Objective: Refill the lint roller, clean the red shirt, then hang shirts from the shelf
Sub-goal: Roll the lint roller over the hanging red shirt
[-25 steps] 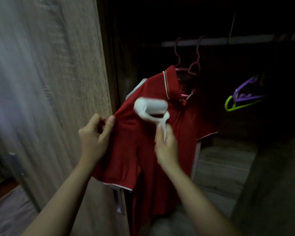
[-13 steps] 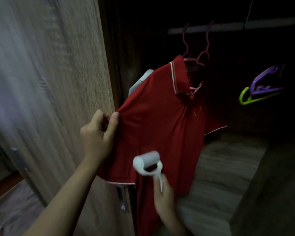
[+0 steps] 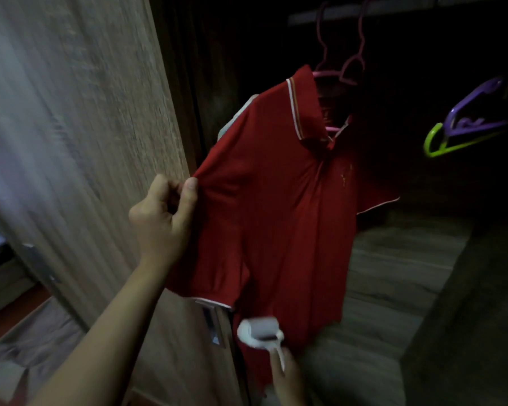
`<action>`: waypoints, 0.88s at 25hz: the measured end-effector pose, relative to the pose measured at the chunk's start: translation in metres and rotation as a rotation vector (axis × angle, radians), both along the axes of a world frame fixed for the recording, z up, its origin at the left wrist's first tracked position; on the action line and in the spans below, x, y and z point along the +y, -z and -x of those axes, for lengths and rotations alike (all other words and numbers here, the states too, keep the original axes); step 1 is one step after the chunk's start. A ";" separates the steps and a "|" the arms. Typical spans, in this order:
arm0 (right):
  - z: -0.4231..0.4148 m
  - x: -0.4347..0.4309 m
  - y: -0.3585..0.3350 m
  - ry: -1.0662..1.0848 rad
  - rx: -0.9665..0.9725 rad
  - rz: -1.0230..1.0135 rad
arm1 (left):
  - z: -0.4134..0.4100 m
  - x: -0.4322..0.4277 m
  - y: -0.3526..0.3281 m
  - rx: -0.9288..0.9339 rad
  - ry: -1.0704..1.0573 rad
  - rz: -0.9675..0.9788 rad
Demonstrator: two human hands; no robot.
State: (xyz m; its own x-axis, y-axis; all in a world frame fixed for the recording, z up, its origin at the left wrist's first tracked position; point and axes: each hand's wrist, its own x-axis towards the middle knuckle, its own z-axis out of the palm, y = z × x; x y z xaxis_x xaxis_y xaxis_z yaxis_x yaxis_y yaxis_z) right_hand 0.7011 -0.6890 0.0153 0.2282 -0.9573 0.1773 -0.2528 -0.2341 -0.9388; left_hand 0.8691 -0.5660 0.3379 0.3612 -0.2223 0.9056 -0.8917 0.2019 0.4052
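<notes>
The left hand (image 3: 162,221) pinches the shoulder seam of the red shirt (image 3: 276,215) between thumb and curled fingers, pulling the fabric out to the left so the front hangs taut. The right hand (image 3: 288,379), low near the bottom edge of the view, grips the handle of the white lint roller (image 3: 260,332); its roll lies against the lower front of the shirt, just under the sleeve hem, and is blurred with motion.

The shirt hangs on a pink hanger (image 3: 335,74) from the rail (image 3: 364,10) inside a dark wardrobe, just right of the open wooden door (image 3: 85,127). Farther right, a purple hanger (image 3: 475,112) and a green hanger (image 3: 440,145) hang bare.

The roller's clean white roll suggests the refill is done; the step in hand looks to be cleaning the shirt. With the roll near the hem, the next move likely calls for lifting it back to the chest or sleeve for another downward pass, while the left hand holds tension so the cloth does not bunch. Hanging the shelf shirts is still to come.
</notes>
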 end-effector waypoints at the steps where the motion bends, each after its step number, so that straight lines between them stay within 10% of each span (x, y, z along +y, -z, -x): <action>1: 0.002 -0.008 0.012 0.039 0.020 0.047 | 0.000 0.000 0.001 -0.004 -0.007 0.003; 11: -0.007 -0.038 -0.261 0.165 -0.340 0.467 | 0.001 0.000 -0.001 -0.019 -0.048 -0.007; 19: -0.010 0.038 -0.040 -0.007 0.083 0.015 | -0.003 0.001 -0.001 -0.042 -0.015 -0.021; 22: 0.004 0.028 -0.053 0.004 0.041 0.059 | -0.004 0.001 0.000 -0.055 -0.024 -0.025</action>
